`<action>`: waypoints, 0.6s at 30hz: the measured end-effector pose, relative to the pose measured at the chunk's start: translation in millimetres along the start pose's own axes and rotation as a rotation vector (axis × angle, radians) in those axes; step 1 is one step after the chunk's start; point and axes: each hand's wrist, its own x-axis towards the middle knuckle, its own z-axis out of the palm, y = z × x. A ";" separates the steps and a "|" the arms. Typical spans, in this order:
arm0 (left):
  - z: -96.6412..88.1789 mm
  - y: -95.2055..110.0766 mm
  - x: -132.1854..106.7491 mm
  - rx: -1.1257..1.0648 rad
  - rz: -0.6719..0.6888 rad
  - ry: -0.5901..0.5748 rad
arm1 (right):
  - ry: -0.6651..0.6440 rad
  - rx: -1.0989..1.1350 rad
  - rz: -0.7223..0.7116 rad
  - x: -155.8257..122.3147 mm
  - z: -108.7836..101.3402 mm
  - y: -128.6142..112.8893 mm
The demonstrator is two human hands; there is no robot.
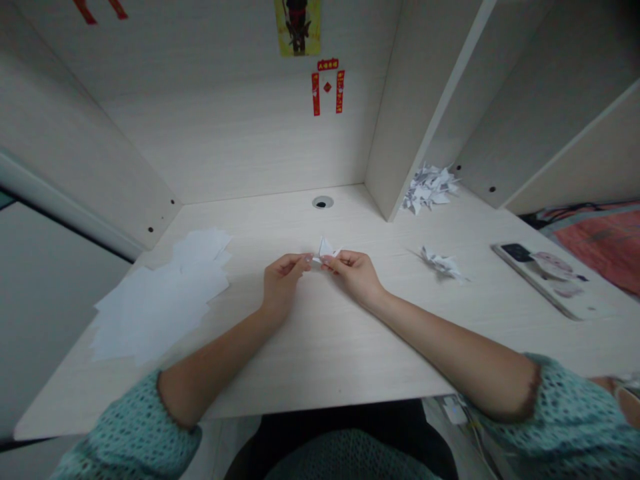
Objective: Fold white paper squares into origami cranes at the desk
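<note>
A small white paper crane point(326, 247) is held between both hands over the middle of the desk, one pointed flap standing up. My left hand point(284, 280) pinches its left tip between thumb and fingertips. From the other side, my right hand point(356, 273) grips the body with the thumb in front, hiding part of the folds. To the right on the desktop lie a few folded white paper pieces point(443, 263), close together. Left of my hands spreads a loose stack of white paper sheets point(160, 300).
A heap of folded white papers point(431, 188) sits behind the upright divider point(425, 113). A phone point(545, 277) lies at the right, near a reddish cloth point(600, 240). A round cable hole point(323, 202) is set in the desk point(310, 360) near the back panel.
</note>
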 end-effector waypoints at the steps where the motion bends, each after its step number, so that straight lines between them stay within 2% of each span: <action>1: 0.1 0.4 -0.4 0.000 0.003 -0.005 | -0.001 -0.005 -0.003 -0.1 0.1 0.1; 9: 1.0 6.4 -3.4 -0.006 0.027 -0.014 | 0.008 -0.079 -0.064 -0.8 0.4 -0.4; 18: -0.8 -1.5 0.3 0.000 0.029 -0.001 | 0.035 -0.033 -0.056 -1.6 0.2 -1.9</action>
